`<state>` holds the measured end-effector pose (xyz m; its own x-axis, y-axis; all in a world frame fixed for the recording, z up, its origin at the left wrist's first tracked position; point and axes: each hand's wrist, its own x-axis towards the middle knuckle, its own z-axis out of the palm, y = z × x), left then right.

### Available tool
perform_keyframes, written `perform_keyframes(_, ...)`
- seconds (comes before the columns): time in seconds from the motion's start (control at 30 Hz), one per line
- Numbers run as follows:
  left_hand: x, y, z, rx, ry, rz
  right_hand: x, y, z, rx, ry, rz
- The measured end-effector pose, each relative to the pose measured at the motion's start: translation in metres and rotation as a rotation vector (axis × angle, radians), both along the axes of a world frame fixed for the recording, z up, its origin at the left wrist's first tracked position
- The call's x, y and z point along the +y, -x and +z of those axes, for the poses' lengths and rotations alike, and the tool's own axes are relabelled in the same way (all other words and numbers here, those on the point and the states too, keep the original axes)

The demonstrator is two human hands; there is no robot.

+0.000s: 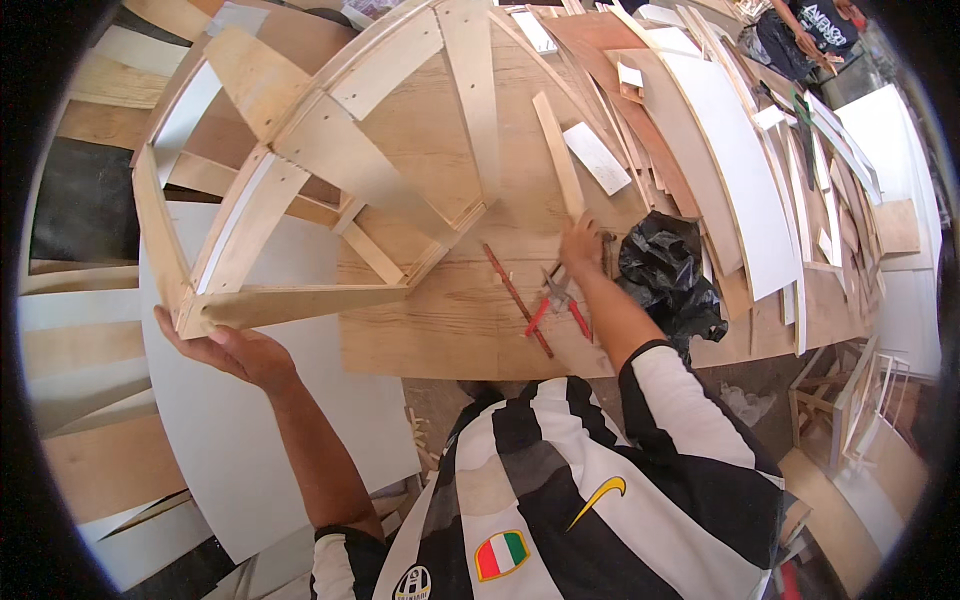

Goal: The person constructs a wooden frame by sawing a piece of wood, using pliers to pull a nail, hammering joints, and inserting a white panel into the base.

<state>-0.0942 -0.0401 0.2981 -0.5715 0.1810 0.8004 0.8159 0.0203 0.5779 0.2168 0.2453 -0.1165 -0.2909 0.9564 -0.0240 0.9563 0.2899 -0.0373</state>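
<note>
A large frame [330, 292] of pale wooden strips, with slanting ribs and open gaps, stands over the left of the table. My left hand [240, 355] grips its near left corner, thumb on the near face and fingers around the edge. Farther right, my right hand [583, 248] is closed low over the tabletop, at the lower end of a narrow wooden strip [557, 150]. What its fingers hold is hidden; a small dark thing shows beside them. Red-handled pliers [558, 302] lie just below that wrist. A thin reddish-brown stick [517, 300] lies left of the pliers.
Crumpled black plastic [668, 275] sits right of my forearm. A small white board [597, 158] and stacked panels [725, 165] cover the table's right side. A large white sheet [290, 440] leans below the frame. Another person [805, 35] is at the far right.
</note>
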Motion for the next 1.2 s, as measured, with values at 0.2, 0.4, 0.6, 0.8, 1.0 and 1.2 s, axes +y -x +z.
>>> perform_keyframes(0.2, 0.002, 0.005, -0.013, -0.049, 0.003, 0.013, 0.061, -0.095, 0.044, -0.048, -0.049, 0.014)
perform_keyframes(0.4, 0.015, 0.001, -0.016, -0.066, 0.014, -0.047, -0.001, -0.07, 0.041, -0.125, 0.002, 0.282)
perform_keyframes(0.6, 0.02, -0.004, -0.013, -0.103, 0.013, -0.162, -0.141, -0.014, 0.012, 0.17, 0.236, 1.222)
perform_keyframes(0.8, 0.018, -0.005, -0.013, -0.113, 0.005, -0.155, -0.149, -0.028, -0.005, 0.157, 0.22, 1.131)
perform_keyframes(1.0, 0.02, -0.007, -0.013, -0.106, -0.022, -0.181, -0.1, -0.056, 0.006, -0.061, 0.11, 0.841)
perform_keyframes(1.2, 0.022, -0.009, -0.007, -0.116, -0.034, -0.189, -0.057, -0.064, 0.005, -0.1, 0.072, 0.366)
